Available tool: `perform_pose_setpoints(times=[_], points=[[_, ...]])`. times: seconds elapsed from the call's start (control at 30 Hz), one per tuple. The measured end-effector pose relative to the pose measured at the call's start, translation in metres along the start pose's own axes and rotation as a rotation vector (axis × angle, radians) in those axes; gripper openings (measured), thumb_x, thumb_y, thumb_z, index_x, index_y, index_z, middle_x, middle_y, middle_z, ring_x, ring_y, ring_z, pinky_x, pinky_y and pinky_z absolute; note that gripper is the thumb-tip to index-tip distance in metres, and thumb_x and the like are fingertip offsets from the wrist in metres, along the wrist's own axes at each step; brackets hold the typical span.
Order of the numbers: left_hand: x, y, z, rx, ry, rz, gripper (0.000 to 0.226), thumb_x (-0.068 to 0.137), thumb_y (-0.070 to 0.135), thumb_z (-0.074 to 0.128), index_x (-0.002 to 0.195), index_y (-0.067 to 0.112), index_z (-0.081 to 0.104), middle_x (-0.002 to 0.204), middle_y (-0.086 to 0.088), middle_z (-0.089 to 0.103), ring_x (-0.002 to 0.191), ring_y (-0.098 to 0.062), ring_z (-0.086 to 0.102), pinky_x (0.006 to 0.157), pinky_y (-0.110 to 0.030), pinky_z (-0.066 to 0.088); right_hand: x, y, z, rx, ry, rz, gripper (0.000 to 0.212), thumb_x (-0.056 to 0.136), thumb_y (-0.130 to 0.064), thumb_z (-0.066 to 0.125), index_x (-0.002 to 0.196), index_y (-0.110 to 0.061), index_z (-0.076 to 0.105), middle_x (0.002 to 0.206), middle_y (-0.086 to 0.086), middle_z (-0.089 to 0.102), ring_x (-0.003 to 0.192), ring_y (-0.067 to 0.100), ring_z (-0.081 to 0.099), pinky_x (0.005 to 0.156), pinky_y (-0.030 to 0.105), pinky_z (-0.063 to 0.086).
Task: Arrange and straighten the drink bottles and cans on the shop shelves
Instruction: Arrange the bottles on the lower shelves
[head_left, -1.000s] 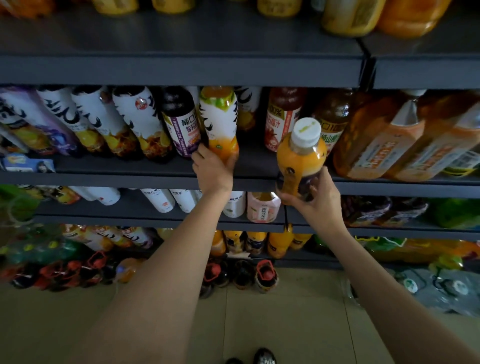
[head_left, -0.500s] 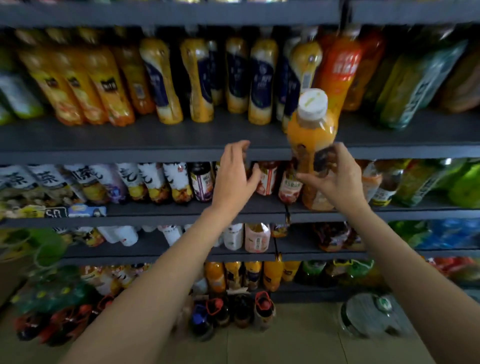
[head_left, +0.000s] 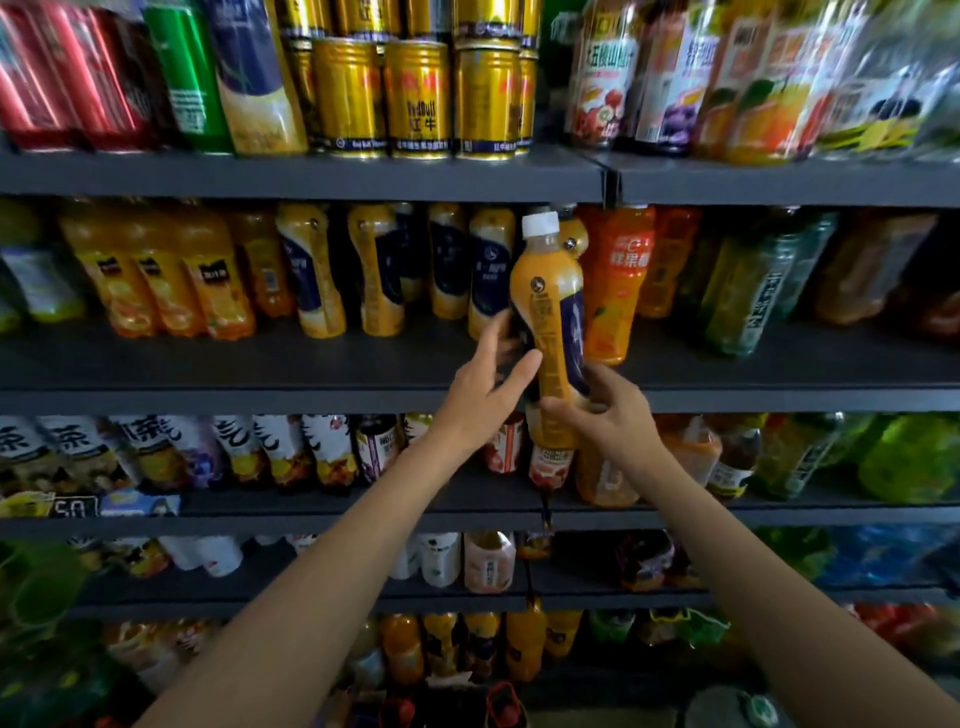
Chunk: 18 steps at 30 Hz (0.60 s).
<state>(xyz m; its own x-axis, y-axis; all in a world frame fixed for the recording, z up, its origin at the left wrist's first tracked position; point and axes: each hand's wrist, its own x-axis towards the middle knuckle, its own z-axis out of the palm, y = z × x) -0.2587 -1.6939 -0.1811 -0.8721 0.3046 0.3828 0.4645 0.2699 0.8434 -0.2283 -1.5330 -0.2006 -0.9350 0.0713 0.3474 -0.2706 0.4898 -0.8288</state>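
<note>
Here orange bottles (head_left: 317, 270) crowd behind the held juice bottle (head_left: 550, 322).

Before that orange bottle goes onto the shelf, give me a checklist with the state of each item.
1. Right hand grip on the orange juice bottle: fingers curl round its lower body. Ok.
2. Left hand support: thumb and fingers on the bottle's left side. Ok.
3. White cap in place: ok.
4. Bottle upright: leans slightly. Not ok.
5. Matching row: same blue-labelled yellow bottles stand on the shelf behind it. Ok.
6. Free slot in that row: the bottle and hands hide the spot. Cannot tell.
</note>
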Motion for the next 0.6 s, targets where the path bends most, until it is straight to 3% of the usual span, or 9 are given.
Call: perform_pose_setpoints(times=[0.1, 0.17, 0.3, 0.4, 0.6], points=[[0.013, -0.009, -0.002, -0.056, 0.022, -0.077, 0.076, 0.085, 0.047, 0.058, 0.146, 0.026, 0.018, 0.141, 0.005, 0.043, 0.130, -0.009, 0.041, 0.110, -0.037, 0.034, 0.026, 0.003, 0.007, -0.038, -0.069, -0.074, 0.058, 0.076, -0.031, 0.074, 0.127, -0.013, 0.053, 0.114, -0.007, 0.060, 0.103, 0.003, 0.056, 0.088, 0.018, 0.046], [0.021, -0.017, -0.009, -0.018, 0.064, -0.105, 0.083, 0.080, 0.050, 0.058, 0.148, 0.025, 0.016, 0.142, 0.004, 0.042, 0.132, -0.012, 0.039, 0.111, -0.043, 0.032, 0.045, 0.005, 0.021, -0.045, -0.107, -0.107, 0.061, 0.076, -0.028, 0.075, 0.130, -0.009, 0.051, 0.119, 0.000, 0.061, 0.110, 0.011, 0.056, 0.091, 0.023, 0.045], [0.035, -0.029, -0.034, 0.090, 0.190, -0.173, 0.066, 0.093, 0.034, 0.053, 0.148, 0.023, 0.019, 0.142, 0.000, 0.044, 0.128, -0.014, 0.043, 0.108, -0.034, 0.035, 0.077, 0.003, 0.060, -0.016, -0.131, -0.129, 0.057, 0.079, -0.025, 0.072, 0.127, -0.005, 0.050, 0.117, 0.005, 0.062, 0.104, 0.011, 0.056, 0.084, 0.015, 0.042], [0.036, -0.041, -0.058, 0.198, 0.315, -0.269, 0.054, 0.096, 0.018, 0.049, 0.145, 0.019, 0.026, 0.132, -0.001, 0.048, 0.118, -0.012, 0.048, 0.094, -0.021, 0.038, 0.097, 0.000, 0.091, 0.021, -0.127, -0.093, 0.061, 0.082, -0.028, 0.070, 0.133, -0.007, 0.044, 0.123, 0.007, 0.059, 0.113, 0.018, 0.055, 0.092, 0.023, 0.042], [0.021, -0.087, -0.107, 0.360, 0.536, -0.447, 0.048, 0.093, 0.012, 0.053, 0.138, 0.008, 0.037, 0.137, -0.013, 0.042, 0.125, -0.026, 0.044, 0.099, -0.028, 0.036, 0.129, -0.004, 0.132, 0.035, -0.088, -0.016, 0.061, 0.082, -0.027, 0.070, 0.130, -0.005, 0.039, 0.126, 0.015, 0.053, 0.119, 0.030, 0.050, 0.098, 0.037, 0.042]])
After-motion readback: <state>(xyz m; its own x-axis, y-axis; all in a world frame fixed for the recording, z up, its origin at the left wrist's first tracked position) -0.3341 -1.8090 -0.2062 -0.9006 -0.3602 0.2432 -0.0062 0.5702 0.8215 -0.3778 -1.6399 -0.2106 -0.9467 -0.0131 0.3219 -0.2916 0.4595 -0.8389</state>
